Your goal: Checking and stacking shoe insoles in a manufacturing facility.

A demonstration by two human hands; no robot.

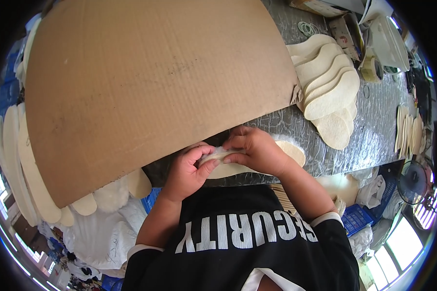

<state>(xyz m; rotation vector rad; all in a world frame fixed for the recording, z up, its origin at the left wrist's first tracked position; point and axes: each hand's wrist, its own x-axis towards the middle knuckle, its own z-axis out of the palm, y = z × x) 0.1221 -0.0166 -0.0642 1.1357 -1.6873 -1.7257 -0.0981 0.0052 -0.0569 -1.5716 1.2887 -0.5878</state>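
Observation:
Close to the table's front edge, both hands pinch a fluffy-edged insole between fingers and thumbs. My left hand grips its left end, while my right hand holds it a little to the right, the thumb in front. A cream insole with white fleece at its edge lies under and beyond my right wrist. Its pale sole also shows below the fingers, and I cannot tell whether this is the same piece as the one pinched. My right hand hides much of it.
A large brown cardboard sheet covers the table's left and middle. Fanned cream insoles lie at the right, with a tape roll and boxes behind. More insoles stand at the far left. A fan stands far right.

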